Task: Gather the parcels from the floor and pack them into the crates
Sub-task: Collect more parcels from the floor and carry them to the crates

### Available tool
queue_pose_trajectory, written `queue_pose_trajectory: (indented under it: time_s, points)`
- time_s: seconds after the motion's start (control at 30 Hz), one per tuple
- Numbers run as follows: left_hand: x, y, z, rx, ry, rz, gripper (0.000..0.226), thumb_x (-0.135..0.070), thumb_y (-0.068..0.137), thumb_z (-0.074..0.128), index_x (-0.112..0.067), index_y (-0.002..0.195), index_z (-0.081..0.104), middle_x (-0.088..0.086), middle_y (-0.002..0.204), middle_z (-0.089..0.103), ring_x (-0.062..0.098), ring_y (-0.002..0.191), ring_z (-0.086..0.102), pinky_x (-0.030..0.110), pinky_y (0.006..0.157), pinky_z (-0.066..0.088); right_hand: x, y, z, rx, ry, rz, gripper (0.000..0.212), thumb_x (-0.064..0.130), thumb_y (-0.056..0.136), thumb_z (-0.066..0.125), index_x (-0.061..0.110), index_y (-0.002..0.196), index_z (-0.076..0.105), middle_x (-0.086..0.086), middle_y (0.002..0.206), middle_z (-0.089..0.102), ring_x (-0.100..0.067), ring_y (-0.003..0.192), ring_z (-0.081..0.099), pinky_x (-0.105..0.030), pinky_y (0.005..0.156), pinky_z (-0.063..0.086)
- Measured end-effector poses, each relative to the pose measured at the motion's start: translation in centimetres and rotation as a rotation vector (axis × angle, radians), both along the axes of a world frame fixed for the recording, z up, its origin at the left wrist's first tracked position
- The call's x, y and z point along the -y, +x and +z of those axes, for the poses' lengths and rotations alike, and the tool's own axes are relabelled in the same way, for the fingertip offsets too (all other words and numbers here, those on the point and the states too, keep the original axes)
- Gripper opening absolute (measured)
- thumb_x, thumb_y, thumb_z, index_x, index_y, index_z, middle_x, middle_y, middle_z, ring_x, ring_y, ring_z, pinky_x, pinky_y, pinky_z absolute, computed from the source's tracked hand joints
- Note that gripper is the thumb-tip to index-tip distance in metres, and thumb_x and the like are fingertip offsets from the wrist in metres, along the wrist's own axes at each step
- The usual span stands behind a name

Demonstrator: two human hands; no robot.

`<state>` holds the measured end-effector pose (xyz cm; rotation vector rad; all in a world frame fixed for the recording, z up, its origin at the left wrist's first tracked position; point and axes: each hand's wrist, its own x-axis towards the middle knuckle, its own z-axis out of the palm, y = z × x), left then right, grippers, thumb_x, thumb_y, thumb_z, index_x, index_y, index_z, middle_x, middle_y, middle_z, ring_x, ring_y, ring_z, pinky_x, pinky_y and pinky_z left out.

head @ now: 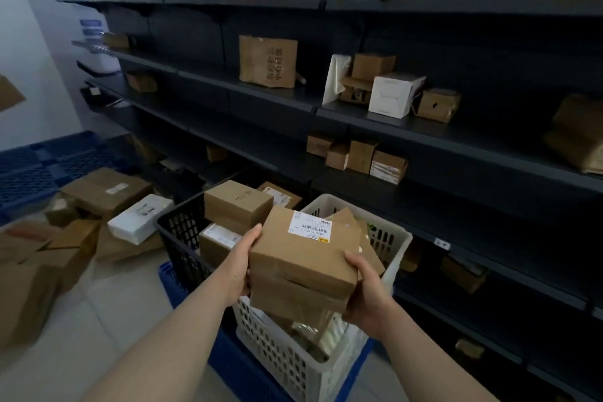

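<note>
I hold a brown cardboard parcel (305,253) with a white barcode label above the white crate (287,356). My left hand (243,266) grips its left side and my right hand (365,290) grips its lower right corner. The white crate holds several parcels beneath the one I carry. Left of it, the black crate (181,238) holds several brown boxes, one (236,202) sitting on top. More parcels lie on the floor at the left, among them a white packet (140,219) and a large brown box (107,189).
Both crates stand on a blue pallet (235,365). Dark shelving (408,127) with scattered boxes fills the wall ahead and to the right. Blue pallets (39,166) lie at the far left. Pale floor tiles (98,336) show at the lower left.
</note>
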<state>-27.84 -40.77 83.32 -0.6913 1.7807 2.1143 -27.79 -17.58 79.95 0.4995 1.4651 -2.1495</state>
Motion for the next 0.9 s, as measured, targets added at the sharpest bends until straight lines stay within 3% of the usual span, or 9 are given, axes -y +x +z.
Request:
queue_pose_trajectory:
  time_s: [0.1, 0.2, 0.3, 0.4, 0.53, 0.63, 0.77, 0.9]
  points:
    - [0.6, -1.9, -1.8, 0.046, -0.016, 0.035, 0.067, -0.077, 0.085, 0.036, -0.028, 0.129, 0.053, 0.005, 0.117, 0.064, 0.023, 0.106, 0.057, 0.039, 0.079, 0.044, 1.0, -1.3, -1.2, 0.028, -0.019, -0.016, 0.059, 0.057, 0.079, 0.065, 0.017, 0.121, 0.06, -0.018, 0.113, 0.07, -0.035, 0.11, 0.062, -0.047, 0.099, 0.048]
    - [1.3, -3.6, -3.8, 0.118, -0.094, 0.069, 0.064, -0.067, 0.096, 0.027, -0.019, 0.126, 0.056, 0.007, 0.113, 0.065, 0.023, 0.098, 0.058, 0.037, 0.079, 0.045, 1.9, -2.0, -2.1, 0.056, -0.008, -0.063, 0.064, 0.063, 0.076, 0.064, 0.018, 0.121, 0.061, -0.016, 0.112, 0.072, -0.035, 0.111, 0.063, -0.05, 0.102, 0.046]
    - [2.8, -5.4, -5.2, 0.181, -0.202, 0.008, 0.05, -0.046, 0.102, 0.038, -0.007, 0.123, 0.059, 0.012, 0.104, 0.067, 0.026, 0.089, 0.061, 0.033, 0.065, 0.046, 2.7, -2.6, -2.4, 0.067, -0.023, -0.128, 0.063, 0.065, 0.078, 0.061, 0.018, 0.121, 0.061, -0.014, 0.117, 0.069, -0.034, 0.109, 0.063, -0.042, 0.083, 0.053]
    - [4.2, -7.4, -6.8, 0.19, -0.24, -0.118, 0.035, -0.029, 0.102, 0.048, -0.003, 0.121, 0.06, 0.015, 0.099, 0.068, 0.03, 0.088, 0.063, 0.035, 0.068, 0.052, 3.5, -2.7, -2.2, 0.06, -0.034, -0.21, 0.055, 0.062, 0.083, 0.058, 0.019, 0.117, 0.06, -0.015, 0.115, 0.069, -0.035, 0.107, 0.064, -0.042, 0.077, 0.054]
    - [5.7, -9.6, -8.3, 0.224, -0.188, -0.286, 0.042, -0.043, 0.098, 0.052, -0.009, 0.123, 0.059, 0.015, 0.106, 0.07, 0.033, 0.1, 0.065, 0.047, 0.091, 0.053, 5.8, -2.6, -2.8, 0.064, 0.01, -0.306, 0.051, 0.062, 0.084, 0.057, 0.022, 0.116, 0.059, -0.015, 0.115, 0.069, -0.037, 0.107, 0.064, -0.054, 0.092, 0.053]
    - [6.9, -10.7, -9.0, 0.302, -0.161, -0.374, 0.047, -0.052, 0.095, 0.053, -0.013, 0.119, 0.059, 0.016, 0.111, 0.067, 0.036, 0.1, 0.063, 0.053, 0.086, 0.054, 7.6, -2.0, -2.9, 0.077, 0.055, -0.414, 0.047, 0.059, 0.084, 0.059, 0.024, 0.116, 0.058, -0.015, 0.112, 0.07, -0.035, 0.107, 0.064, -0.054, 0.098, 0.05]
    - [8.2, -11.5, -10.3, 0.401, -0.158, -0.442, 0.061, -0.056, 0.084, 0.065, -0.015, 0.128, 0.056, 0.018, 0.12, 0.063, 0.042, 0.103, 0.061, 0.058, 0.079, 0.056, 9.6, -0.7, -2.8, 0.071, -0.008, -0.592, 0.047, 0.054, 0.088, 0.059, 0.021, 0.121, 0.058, -0.014, 0.113, 0.07, -0.031, 0.103, 0.065, -0.041, 0.078, 0.053]
    - [8.9, -10.5, -10.5, 0.372, -0.046, -0.468, 0.044, -0.038, 0.09, 0.068, -0.009, 0.121, 0.058, 0.019, 0.112, 0.066, 0.036, 0.101, 0.063, 0.045, 0.08, 0.056, 11.0, 0.7, -2.2, 0.036, -0.1, -0.736, 0.048, 0.057, 0.089, 0.053, 0.02, 0.119, 0.059, -0.016, 0.111, 0.07, -0.03, 0.096, 0.063, -0.04, 0.075, 0.051]
